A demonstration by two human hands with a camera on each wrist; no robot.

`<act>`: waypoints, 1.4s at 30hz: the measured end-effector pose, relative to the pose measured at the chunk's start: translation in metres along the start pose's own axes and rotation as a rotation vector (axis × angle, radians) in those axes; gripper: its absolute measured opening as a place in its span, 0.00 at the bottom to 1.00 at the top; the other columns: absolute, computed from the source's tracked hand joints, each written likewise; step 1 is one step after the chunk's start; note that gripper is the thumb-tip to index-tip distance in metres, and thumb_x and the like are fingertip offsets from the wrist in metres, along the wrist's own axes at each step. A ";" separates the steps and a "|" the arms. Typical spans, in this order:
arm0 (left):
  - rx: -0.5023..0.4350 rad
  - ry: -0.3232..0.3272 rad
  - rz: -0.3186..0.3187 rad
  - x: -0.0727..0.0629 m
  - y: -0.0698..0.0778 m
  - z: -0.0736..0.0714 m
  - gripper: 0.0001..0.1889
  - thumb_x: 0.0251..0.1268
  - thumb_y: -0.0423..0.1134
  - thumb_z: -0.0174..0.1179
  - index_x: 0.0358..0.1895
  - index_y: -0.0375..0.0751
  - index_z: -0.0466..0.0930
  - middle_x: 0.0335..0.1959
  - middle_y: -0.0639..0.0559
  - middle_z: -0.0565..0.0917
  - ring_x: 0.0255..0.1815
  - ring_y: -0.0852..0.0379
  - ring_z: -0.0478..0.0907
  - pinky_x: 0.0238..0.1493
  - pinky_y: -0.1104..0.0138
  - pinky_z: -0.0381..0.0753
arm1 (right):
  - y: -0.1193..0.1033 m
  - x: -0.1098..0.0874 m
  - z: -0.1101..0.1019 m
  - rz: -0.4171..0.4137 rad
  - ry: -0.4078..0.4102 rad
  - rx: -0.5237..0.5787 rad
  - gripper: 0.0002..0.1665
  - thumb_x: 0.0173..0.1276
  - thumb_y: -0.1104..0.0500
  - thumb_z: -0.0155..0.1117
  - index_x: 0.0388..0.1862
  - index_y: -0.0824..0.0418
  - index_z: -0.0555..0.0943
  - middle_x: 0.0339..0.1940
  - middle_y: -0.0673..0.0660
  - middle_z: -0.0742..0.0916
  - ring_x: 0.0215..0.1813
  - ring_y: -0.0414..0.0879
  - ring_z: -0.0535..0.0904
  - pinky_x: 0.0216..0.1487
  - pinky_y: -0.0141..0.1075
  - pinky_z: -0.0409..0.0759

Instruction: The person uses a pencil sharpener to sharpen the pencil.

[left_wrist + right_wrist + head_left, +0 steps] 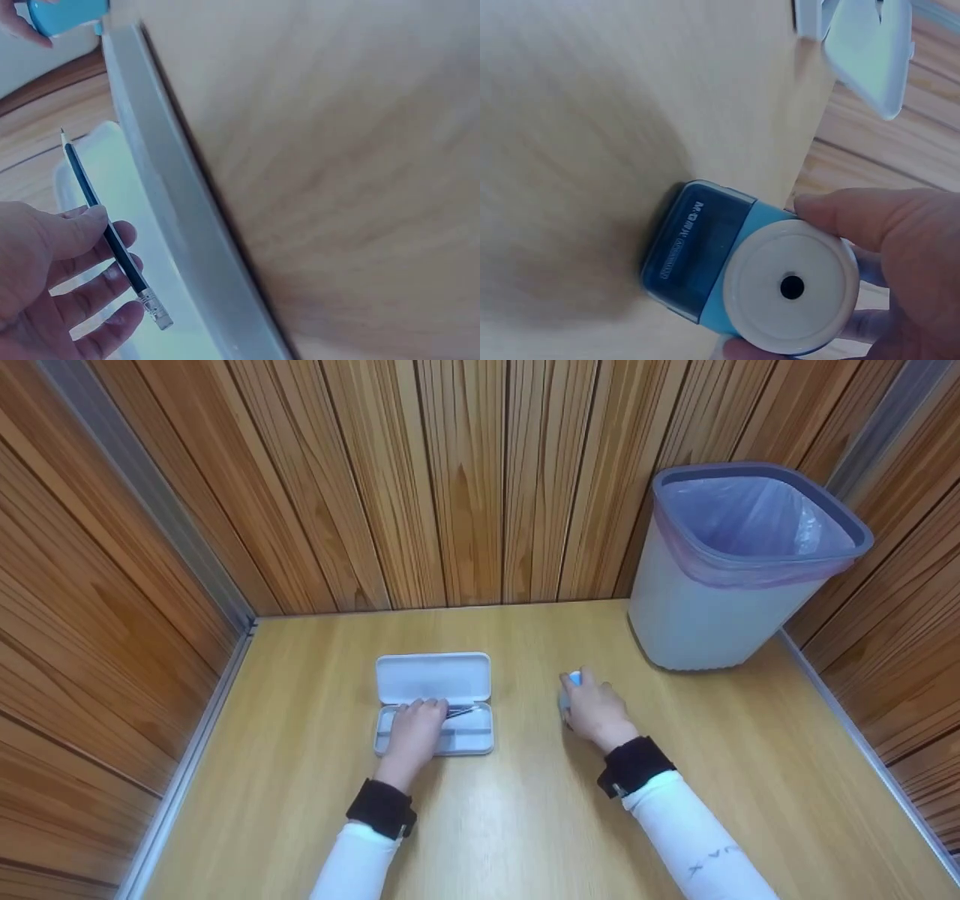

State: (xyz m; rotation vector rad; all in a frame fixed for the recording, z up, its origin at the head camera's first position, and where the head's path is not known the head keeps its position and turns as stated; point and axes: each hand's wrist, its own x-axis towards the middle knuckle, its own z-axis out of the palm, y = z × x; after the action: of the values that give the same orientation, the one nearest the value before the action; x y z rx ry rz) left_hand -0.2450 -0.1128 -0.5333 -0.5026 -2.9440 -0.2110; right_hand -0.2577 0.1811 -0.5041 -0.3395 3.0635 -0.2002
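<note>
A pencil with a dark barrel, sharpened tip and eraser end is pinched between the thumb and fingers of my left hand. That hand is over an open white pencil case, whose lid leans back. Its tray has a lengthwise divider. My right hand grips a blue pencil sharpener, to the right of the case. In the right wrist view, the sharpener's round white face with a dark hole shows, along with its dark see-through bin. Whether the sharpener touches the table is unclear.
A white wastebasket with a grey rim and a thin liner stands at the back right. Wood-panelled walls enclose the light wooden table at the back and both sides.
</note>
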 end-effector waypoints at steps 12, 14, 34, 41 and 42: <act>0.027 0.039 0.099 -0.005 0.024 -0.010 0.09 0.62 0.26 0.61 0.44 0.38 0.84 0.39 0.45 0.86 0.40 0.46 0.82 0.45 0.53 0.80 | -0.016 -0.014 0.001 -0.001 -0.010 0.030 0.40 0.66 0.49 0.67 0.72 0.63 0.66 0.60 0.74 0.68 0.38 0.65 0.80 0.33 0.52 0.84; 0.025 0.045 0.108 -0.006 0.026 -0.012 0.09 0.63 0.26 0.60 0.44 0.38 0.84 0.40 0.45 0.86 0.42 0.46 0.83 0.46 0.52 0.80 | -0.014 -0.015 -0.001 0.004 -0.040 0.075 0.43 0.65 0.47 0.68 0.74 0.62 0.64 0.62 0.75 0.66 0.42 0.67 0.80 0.36 0.54 0.83; 0.024 0.067 0.150 -0.012 0.035 -0.007 0.08 0.61 0.28 0.61 0.42 0.40 0.85 0.39 0.46 0.86 0.40 0.48 0.82 0.43 0.55 0.80 | 0.022 -0.010 -0.010 -0.237 -0.109 0.157 0.36 0.62 0.75 0.63 0.69 0.56 0.73 0.72 0.62 0.70 0.72 0.65 0.61 0.67 0.63 0.60; 0.022 0.097 0.167 -0.010 0.037 -0.006 0.07 0.62 0.29 0.61 0.42 0.40 0.85 0.38 0.47 0.86 0.39 0.49 0.82 0.41 0.56 0.81 | 0.026 -0.008 -0.009 -0.203 -0.070 0.172 0.39 0.54 0.61 0.78 0.66 0.61 0.75 0.64 0.64 0.76 0.66 0.63 0.68 0.64 0.62 0.64; 0.018 0.098 0.169 -0.010 0.037 -0.005 0.07 0.62 0.29 0.62 0.42 0.40 0.85 0.38 0.47 0.86 0.38 0.49 0.82 0.41 0.56 0.81 | 0.026 -0.007 -0.008 -0.195 -0.071 0.179 0.41 0.52 0.59 0.79 0.65 0.61 0.75 0.64 0.63 0.76 0.66 0.63 0.68 0.65 0.61 0.63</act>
State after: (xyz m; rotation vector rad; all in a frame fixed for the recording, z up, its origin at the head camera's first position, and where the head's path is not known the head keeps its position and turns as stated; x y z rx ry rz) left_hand -0.2224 -0.0822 -0.5255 -0.7126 -2.7874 -0.1835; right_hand -0.2566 0.2087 -0.4999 -0.6193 2.9121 -0.4572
